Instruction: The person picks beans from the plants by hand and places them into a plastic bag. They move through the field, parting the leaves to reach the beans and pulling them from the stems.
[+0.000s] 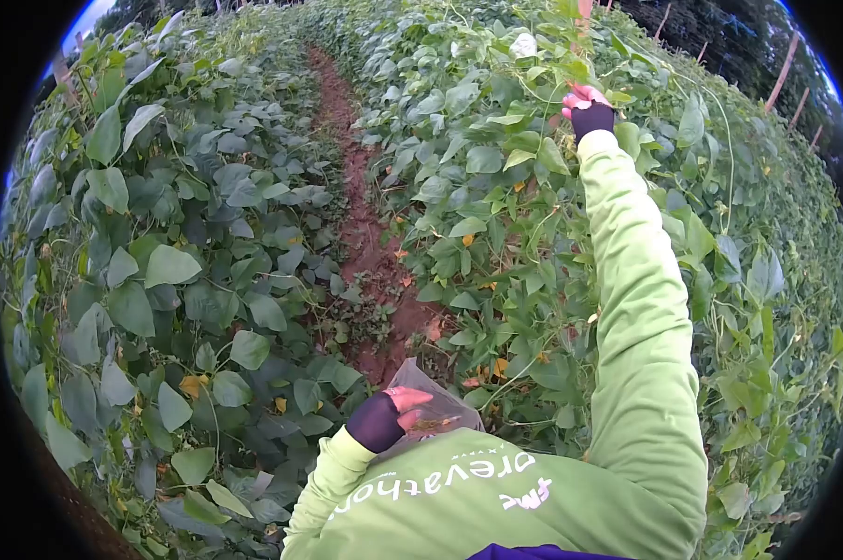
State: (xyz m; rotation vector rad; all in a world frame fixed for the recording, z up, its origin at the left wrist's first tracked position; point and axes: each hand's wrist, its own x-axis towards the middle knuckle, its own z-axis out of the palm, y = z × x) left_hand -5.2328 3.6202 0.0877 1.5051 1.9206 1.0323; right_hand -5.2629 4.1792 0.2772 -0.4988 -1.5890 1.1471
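My left hand (pixel 407 408), in a dark fingerless glove, is closed on a see-through plastic bag (pixel 443 399) in front of my chest. A few small greenish-brown bits show low in the bag, too small to name. Stretched far forward, my right hand (pixel 590 99) wears the same kind of glove and reaches into the top of the leafy vines (pixel 543 154) on the right. Its fingers are bent together among leaves and thin stems. What they grip is too small and partly hidden to make out.
A strip of reddish bare soil (pixel 351 177) runs between two dense rows of vines. The left row (pixel 169 266) stands close to my left arm. Wooden stakes (pixel 782 73) rise along the right row, and yellowed leaves (pixel 501 367) dot the foliage.
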